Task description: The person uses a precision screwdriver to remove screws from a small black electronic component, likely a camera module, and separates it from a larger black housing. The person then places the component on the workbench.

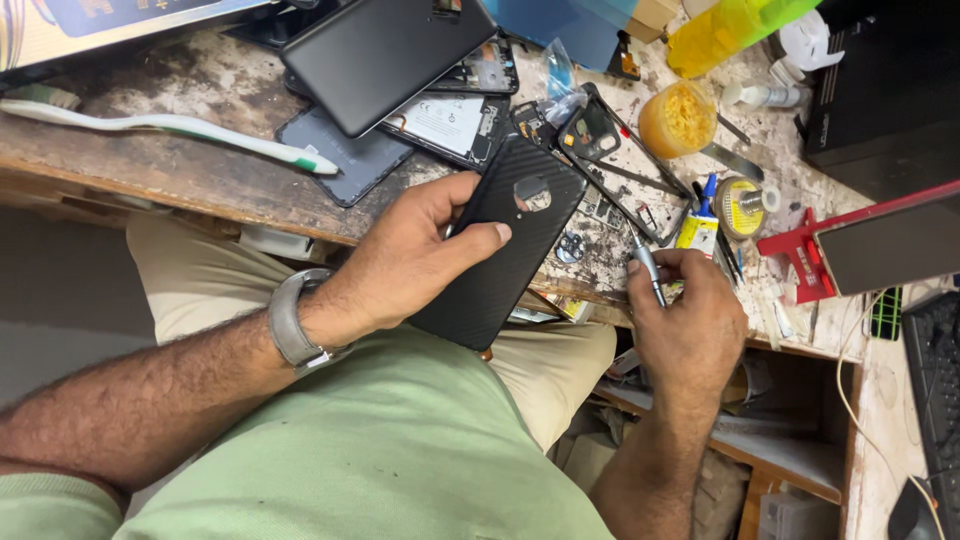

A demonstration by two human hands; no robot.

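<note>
- The left hand [405,262], in the centre of the frame, is gripping a black textured phone back cover [510,235]; the thumb is lying across its outer face and the other fingers are curling round its upper left edge, clamped on it.
- The cover is tilting from upper right to lower left, with its round camera hole facing the camera. Its lower end is hanging over the bench edge [200,190] above the lap, and the palm is hiding part of its left side.
- A grey wristwatch [290,322] is sitting on the left wrist.
- The right hand [690,320], right of centre, is closing round a slim metal screwdriver [648,268]; the fingers are folding together on the handle, so only the shaft is showing above the fist, and the tip is getting lost among the clutter.
- Just beyond the tip, a stripped black phone frame [600,150] is lying on the stained bench, with small parts too tiny to make out.
- In the upper middle of the frame, several dark phone bodies [385,55] are overlapping one another, so each is partly covering the next.
- A white and green toothbrush [170,125] is lying across the upper left.
- A round tub of yellow paste [677,120] is standing in the upper right, and a yellow-green bottle [735,25] beside it is being cut off by the top edge.
- A red clamp stand [800,250] is holding a dark slab at the right edge.
- A keyboard [935,370] is being cut off at the lower right.
</note>
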